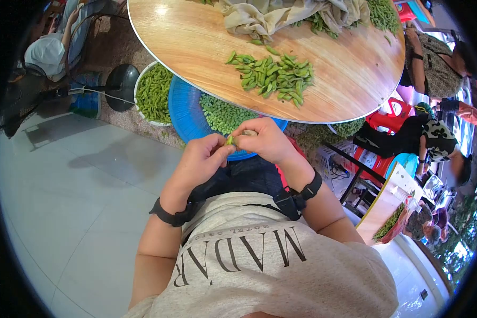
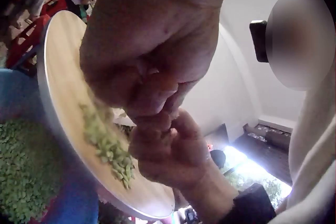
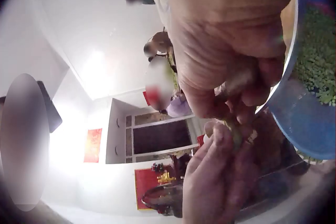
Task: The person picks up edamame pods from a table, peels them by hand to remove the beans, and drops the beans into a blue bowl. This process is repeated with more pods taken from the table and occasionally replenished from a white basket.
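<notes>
In the head view, both hands meet above the near rim of a blue basket (image 1: 188, 116). My left hand (image 1: 200, 158) pinches a green soybean pod (image 1: 229, 140) between thumb and finger. At the pod's other end, my right hand (image 1: 267, 142) grips it with curled fingers, which partly hide it. The right wrist view shows the pod (image 3: 233, 136) between the two sets of fingertips. Shelled green beans (image 1: 225, 114) fill part of the basket below. Beyond it, a loose pile of unshelled pods (image 1: 275, 77) lies on the round wooden table (image 1: 185, 42).
Left of the basket stands a white bucket of pods (image 1: 153, 95), beside a black fan (image 1: 122, 87). A crumpled beige cloth (image 1: 281, 18) and more pods (image 1: 382, 16) lie on the table's far side. Other people sit at the right, near a board (image 1: 392, 204) with pods.
</notes>
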A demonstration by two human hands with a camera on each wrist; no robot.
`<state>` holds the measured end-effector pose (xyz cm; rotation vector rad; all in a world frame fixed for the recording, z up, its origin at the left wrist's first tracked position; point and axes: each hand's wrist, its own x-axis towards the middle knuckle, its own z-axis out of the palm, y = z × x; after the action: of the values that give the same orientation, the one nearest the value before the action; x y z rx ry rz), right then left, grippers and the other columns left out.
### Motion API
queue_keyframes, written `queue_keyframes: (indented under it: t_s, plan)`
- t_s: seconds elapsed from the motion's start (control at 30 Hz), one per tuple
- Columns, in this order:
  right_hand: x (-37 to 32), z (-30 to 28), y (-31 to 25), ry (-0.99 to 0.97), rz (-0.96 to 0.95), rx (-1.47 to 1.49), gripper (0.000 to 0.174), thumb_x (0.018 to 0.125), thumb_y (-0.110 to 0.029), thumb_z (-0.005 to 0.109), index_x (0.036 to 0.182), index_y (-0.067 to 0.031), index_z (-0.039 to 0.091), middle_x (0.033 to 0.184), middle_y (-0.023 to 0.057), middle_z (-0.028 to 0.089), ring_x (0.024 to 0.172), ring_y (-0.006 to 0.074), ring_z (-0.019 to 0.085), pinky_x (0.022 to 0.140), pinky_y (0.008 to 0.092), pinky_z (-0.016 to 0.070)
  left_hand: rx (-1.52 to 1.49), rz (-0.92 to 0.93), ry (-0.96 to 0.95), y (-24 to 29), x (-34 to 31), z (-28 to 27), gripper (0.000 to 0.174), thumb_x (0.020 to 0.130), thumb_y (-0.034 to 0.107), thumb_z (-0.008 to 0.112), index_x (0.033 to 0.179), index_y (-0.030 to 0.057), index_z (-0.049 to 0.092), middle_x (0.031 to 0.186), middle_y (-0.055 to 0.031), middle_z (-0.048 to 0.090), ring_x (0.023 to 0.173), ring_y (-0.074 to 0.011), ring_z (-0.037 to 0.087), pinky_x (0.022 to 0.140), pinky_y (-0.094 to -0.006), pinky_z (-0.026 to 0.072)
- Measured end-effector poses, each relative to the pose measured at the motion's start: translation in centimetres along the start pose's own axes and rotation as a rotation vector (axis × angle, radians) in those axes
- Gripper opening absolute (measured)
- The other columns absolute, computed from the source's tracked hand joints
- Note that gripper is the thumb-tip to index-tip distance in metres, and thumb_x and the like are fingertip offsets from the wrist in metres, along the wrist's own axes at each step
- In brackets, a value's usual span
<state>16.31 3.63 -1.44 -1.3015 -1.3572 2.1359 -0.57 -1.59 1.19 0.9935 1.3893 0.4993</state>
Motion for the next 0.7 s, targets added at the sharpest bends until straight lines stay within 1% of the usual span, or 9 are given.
queue_keyframes:
  t_s: [0.17, 0.27, 0.37, 0.47, 0.57, 0.67, 0.7]
  plan:
    - [0.2, 0.5, 0.3, 0.133, -0.112, -0.292, 0.022, 0.065, -0.018, 0.061, 0.075, 0.0018, 0.062, 0.064, 0.0135, 0.060, 0.060, 0.0153, 0.056, 0.060, 0.0299, 0.0448, 0.103, 0.101, 0.104, -1.0, 0.6, 0.9, 0.015, 0.083, 0.013, 0.052, 0.076, 0.0006, 0.055, 0.051, -0.0037, 0.053, 0.048, -0.0091, 0.050, 0.045, -0.0256, 0.0395]
    - [0.6, 0.5, 1.2, 0.135, -0.021, -0.199, 0.020, 0.066, -0.015, 0.060, 0.077, 0.0016, 0.063, 0.062, 0.0102, 0.060, 0.059, 0.0133, 0.056, 0.056, 0.0267, 0.0437, 0.136, 0.128, 0.149, -2.1, 1.2, 1.1, 0.017, 0.086, 0.013, 0.048, 0.075, 0.0028, 0.056, 0.055, 0.0009, 0.051, 0.047, -0.0061, 0.045, 0.042, -0.0203, 0.0343]
    - [0.8, 0.1, 1.5, 0.038, 0.044, 0.114, 0.016, 0.071, -0.009, 0.057, 0.082, 0.0020, 0.062, 0.062, 0.0043, 0.057, 0.053, 0.0065, 0.049, 0.047, 0.0211, 0.0391, -0.460, -0.050, 0.072, -3.2, 1.8, 0.8, 0.018, 0.085, 0.015, 0.050, 0.073, 0.0027, 0.054, 0.055, 0.0001, 0.050, 0.048, -0.0062, 0.046, 0.042, -0.0205, 0.0341]
    - [1.7, -0.4, 2.8, -0.023, 0.144, 0.353, 0.016, 0.074, -0.010, 0.057, 0.085, 0.0013, 0.062, 0.065, 0.0030, 0.057, 0.055, 0.0060, 0.049, 0.050, 0.0208, 0.0395, -0.566, -0.100, 0.071, -3.2, 2.2, 0.6, 0.017, 0.086, 0.015, 0.050, 0.073, 0.0039, 0.054, 0.058, 0.0015, 0.049, 0.048, -0.0049, 0.043, 0.043, -0.0183, 0.0321]
    - [1.9, -0.2, 2.6, 0.113, 0.002, 0.022, 0.017, 0.075, -0.012, 0.060, 0.086, 0.0005, 0.062, 0.068, 0.0015, 0.057, 0.058, 0.0050, 0.048, 0.051, 0.0199, 0.0386, -0.401, -0.066, 0.121, -4.2, 3.0, 0.4, 0.016, 0.085, 0.015, 0.051, 0.074, 0.0043, 0.054, 0.058, 0.0015, 0.049, 0.048, -0.0051, 0.044, 0.043, -0.0176, 0.0325]
    - [2.6, 0.7, 3.9, 0.098, -0.194, -0.044, 0.016, 0.074, -0.013, 0.062, 0.084, -0.0003, 0.062, 0.065, 0.0028, 0.057, 0.054, 0.0035, 0.045, 0.048, 0.0186, 0.0353, -0.438, -0.053, 0.081, -6.3, 3.5, 0.9, 0.014, 0.085, 0.015, 0.050, 0.075, 0.0048, 0.054, 0.058, 0.0017, 0.049, 0.048, -0.0050, 0.044, 0.044, -0.0173, 0.0325]
    - [2.7, 0.6, 3.9, 0.059, -0.103, -0.021, 0.017, 0.074, -0.013, 0.061, 0.085, -0.0002, 0.062, 0.065, 0.0027, 0.057, 0.054, 0.0038, 0.046, 0.047, 0.0188, 0.0353, -0.511, -0.094, 0.052, -6.2, 3.4, 0.9, 0.014, 0.085, 0.015, 0.050, 0.076, 0.0049, 0.054, 0.058, 0.0015, 0.050, 0.048, -0.0050, 0.044, 0.043, -0.0173, 0.0323]
